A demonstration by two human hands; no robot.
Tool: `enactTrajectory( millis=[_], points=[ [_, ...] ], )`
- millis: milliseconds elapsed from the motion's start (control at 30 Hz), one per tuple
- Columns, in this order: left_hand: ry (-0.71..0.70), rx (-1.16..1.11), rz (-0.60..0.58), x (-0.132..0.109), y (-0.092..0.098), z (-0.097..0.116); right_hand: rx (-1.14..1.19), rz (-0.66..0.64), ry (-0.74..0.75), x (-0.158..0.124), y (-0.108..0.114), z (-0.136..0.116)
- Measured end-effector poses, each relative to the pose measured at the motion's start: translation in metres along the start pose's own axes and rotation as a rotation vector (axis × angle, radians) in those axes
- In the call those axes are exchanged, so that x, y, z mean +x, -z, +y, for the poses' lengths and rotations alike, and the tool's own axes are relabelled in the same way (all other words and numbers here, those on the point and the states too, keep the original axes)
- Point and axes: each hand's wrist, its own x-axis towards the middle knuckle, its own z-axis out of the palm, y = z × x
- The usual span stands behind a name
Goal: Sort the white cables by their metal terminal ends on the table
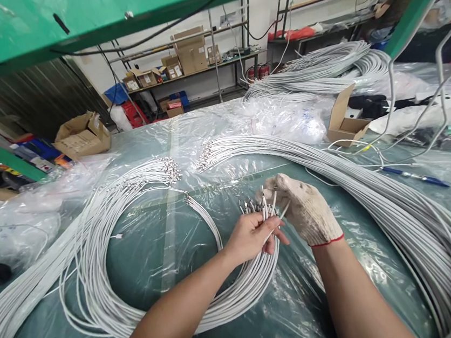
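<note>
At between five and six o'clock from the centre, the bare left hand (pixel 253 236) is closed round a bundle of thin white cables with metal-tipped ends (pixel 263 214), its thumb laid across them; the bundle belongs to a large loose ring of white cable (pixel 233 309) lying towards seven o'clock. At four o'clock the right hand, in an off-white knitted glove with a red cuff (pixel 305 208), has its fingers bent in close around the tips, though whether it grips one firmly I cannot tell. If the left hand slackened, the tips could fan out and slip away unevenly; a tug on one cable might drag its neighbours or snag their metal ends. The cable ends at nine o'clock (pixel 171 170) lie only a narrow gap from those of the thick grey-white cable bundle (pixel 375 195) sweeping from the centre to four o'clock, so a careless sleeve or elbow could mix them. The loose, glossy clear plastic sheet (pixel 157 252) might ruck up or let the ring slide. No brand is readable: the brown cardboard boxes (pixel 190 51) at eleven o'clock carry small pale labels, and the crumpled clear plastic bag (pixel 297 123) at two o'clock has blue marks, all illegible.
</note>
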Motion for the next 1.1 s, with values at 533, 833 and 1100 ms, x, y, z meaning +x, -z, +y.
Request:
enactTrajectory(
  millis=[533,833,1100],
  points=[
    [-0.097,-0.284,0.150,-0.006,-0.001,0.006,0.010,-0.010,-0.096,-0.004,-0.008,-0.004],
    [-0.129,-0.277,0.196,-0.006,-0.001,0.006,-0.157,0.090,0.002,-0.006,-0.008,-0.009],
    [-0.164,-0.130,0.295,-0.001,0.002,-0.001,-0.160,0.069,0.026,-0.002,-0.003,-0.002]
  ],
)
